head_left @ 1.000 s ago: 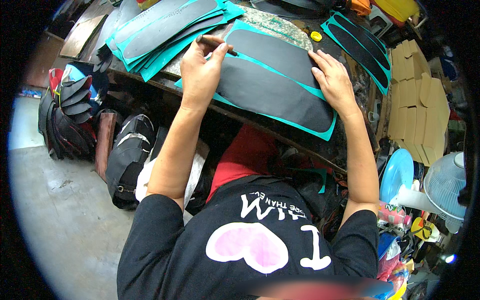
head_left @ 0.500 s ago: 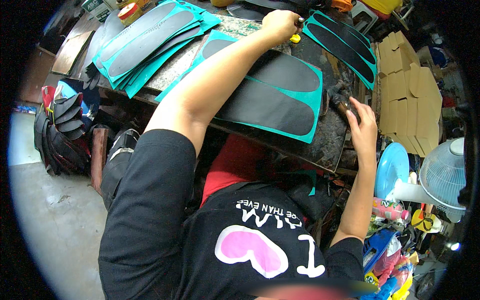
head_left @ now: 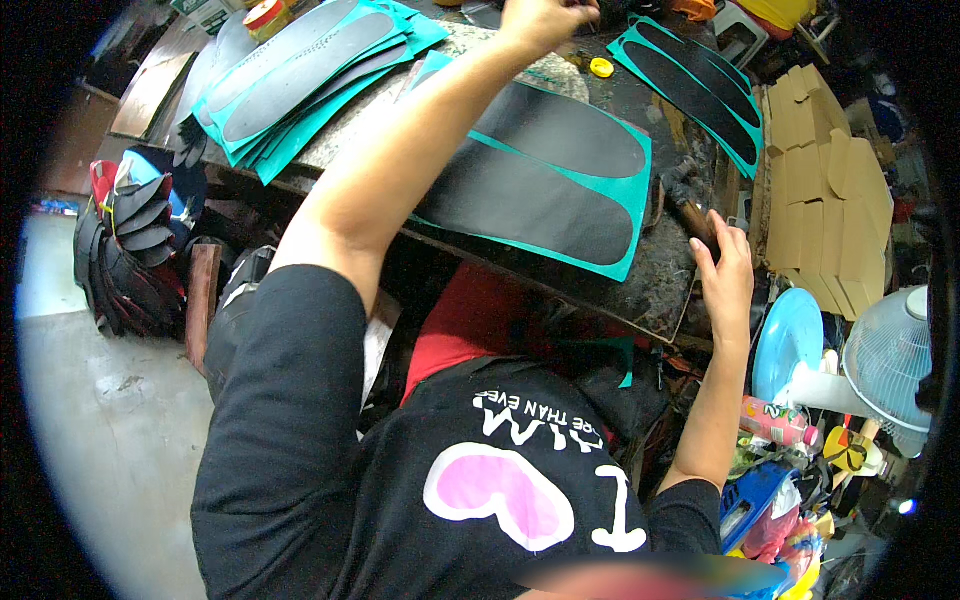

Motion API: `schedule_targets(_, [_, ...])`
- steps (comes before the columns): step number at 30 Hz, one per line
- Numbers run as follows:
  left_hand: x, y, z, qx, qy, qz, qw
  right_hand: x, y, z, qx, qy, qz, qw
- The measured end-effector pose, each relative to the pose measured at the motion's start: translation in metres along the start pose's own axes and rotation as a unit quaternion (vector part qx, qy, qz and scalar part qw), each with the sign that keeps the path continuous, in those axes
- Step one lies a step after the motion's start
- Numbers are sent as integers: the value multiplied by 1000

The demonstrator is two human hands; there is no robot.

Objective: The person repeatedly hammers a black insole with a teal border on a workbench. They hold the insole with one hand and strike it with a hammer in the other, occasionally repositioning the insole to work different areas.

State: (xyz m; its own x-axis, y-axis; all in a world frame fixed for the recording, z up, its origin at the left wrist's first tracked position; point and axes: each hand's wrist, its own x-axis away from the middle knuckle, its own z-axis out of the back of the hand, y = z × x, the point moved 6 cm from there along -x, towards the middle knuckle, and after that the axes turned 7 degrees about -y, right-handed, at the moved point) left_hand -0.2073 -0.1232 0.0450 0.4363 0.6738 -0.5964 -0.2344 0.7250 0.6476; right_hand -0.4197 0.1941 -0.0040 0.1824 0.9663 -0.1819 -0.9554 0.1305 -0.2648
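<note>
My left hand (head_left: 540, 22) is at the top edge above the far side of the worktable, partly cut off. Its fingers are pinched together, and what they may hold is too small to make out. My right hand (head_left: 727, 272) is at the table's right edge, fingers stretched and thumb apart, beside the end of a hammer's wooden handle (head_left: 695, 216). A teal sheet with black sole-shaped pieces (head_left: 540, 205) lies in front of me, partly hidden by my left forearm. A small yellow cap (head_left: 601, 68) sits beyond it.
Stacked teal sheets with dark sole shapes (head_left: 300, 85) lie at the far left, another such sheet (head_left: 690, 85) at the far right. Folded cardboard (head_left: 830, 200) and a fan (head_left: 890, 350) stand right of the table (head_left: 655, 300). A bundle of black soles (head_left: 125, 260) is on the left.
My left hand has moved up and slightly left, away from the yellow cap. My right hand has shifted down a little, and more of the hammer handle shows.
</note>
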Motion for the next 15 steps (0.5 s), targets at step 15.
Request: schedule_targets(15, [132,-41,84,246,109,226,936,-72,-70,-13,-349,-16,-30,937])
